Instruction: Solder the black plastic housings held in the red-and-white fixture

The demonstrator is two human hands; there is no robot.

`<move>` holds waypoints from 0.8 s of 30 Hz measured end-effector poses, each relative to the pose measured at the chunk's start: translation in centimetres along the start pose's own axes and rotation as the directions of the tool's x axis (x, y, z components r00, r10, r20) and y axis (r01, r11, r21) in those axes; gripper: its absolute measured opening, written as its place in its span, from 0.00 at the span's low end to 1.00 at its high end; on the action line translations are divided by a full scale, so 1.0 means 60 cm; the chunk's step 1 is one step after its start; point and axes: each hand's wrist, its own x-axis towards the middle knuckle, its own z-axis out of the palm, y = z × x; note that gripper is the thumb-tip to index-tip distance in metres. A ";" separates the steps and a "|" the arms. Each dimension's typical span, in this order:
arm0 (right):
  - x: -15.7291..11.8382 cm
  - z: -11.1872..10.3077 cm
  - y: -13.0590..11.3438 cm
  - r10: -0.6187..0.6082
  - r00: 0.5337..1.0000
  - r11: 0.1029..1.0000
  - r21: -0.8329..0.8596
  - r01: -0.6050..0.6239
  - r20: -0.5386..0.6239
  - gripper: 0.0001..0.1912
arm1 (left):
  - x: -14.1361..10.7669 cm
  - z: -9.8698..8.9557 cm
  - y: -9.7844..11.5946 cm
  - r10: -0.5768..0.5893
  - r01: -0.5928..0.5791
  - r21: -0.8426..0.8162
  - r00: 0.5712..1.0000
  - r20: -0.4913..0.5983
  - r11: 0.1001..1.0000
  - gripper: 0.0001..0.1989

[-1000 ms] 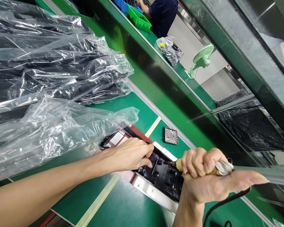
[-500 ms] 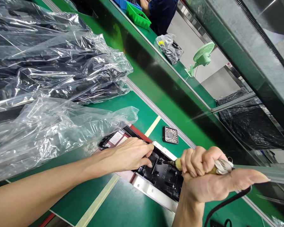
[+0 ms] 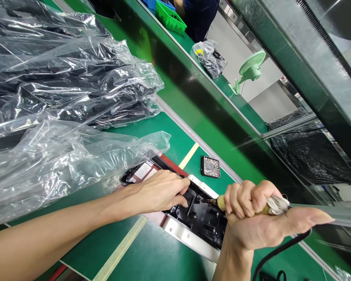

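A black plastic housing (image 3: 204,212) with raised posts and ribs lies in a fixture with white metal side blocks (image 3: 190,238). My left hand (image 3: 166,189) is curled over its left part, fingers at the far side and thumb toward the inside, gripping it; the fingertips are partly hidden. My right hand (image 3: 251,212) is wrapped round a corded electric screwdriver (image 3: 220,203) with a yellowish body and cloth at its back end. The thumb stretches along the rear. Its dark bit points left, down at a post in the housing.
A small black tray (image 3: 203,168) of tiny metal screws sits beyond the fixture. Plastic-wrapped black parts (image 3: 76,78) fill the left side. Across a green partition are a green basket (image 3: 171,19), a bagged item (image 3: 210,60), a fan (image 3: 251,66) and a person (image 3: 200,17). A cord (image 3: 269,253) hangs right.
Both hands and the screwdriver stay almost in the same place. The right hand and the tool's rear end have shifted very slightly.
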 end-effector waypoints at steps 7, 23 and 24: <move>0.002 0.004 -0.002 0.006 1.000 1.000 -0.018 -0.006 -0.020 0.38 | -0.001 0.001 0.000 0.005 -0.005 0.006 1.000 -0.002 1.000 0.14; 0.001 0.000 0.001 0.021 0.999 1.000 0.007 -0.021 -0.024 0.37 | 0.000 -0.003 0.003 -0.003 0.003 0.006 1.000 0.013 1.000 0.14; 0.001 0.000 0.001 0.017 0.999 1.000 0.005 -0.017 -0.031 0.37 | -0.001 -0.003 0.002 -0.002 0.002 0.007 1.000 0.014 1.000 0.14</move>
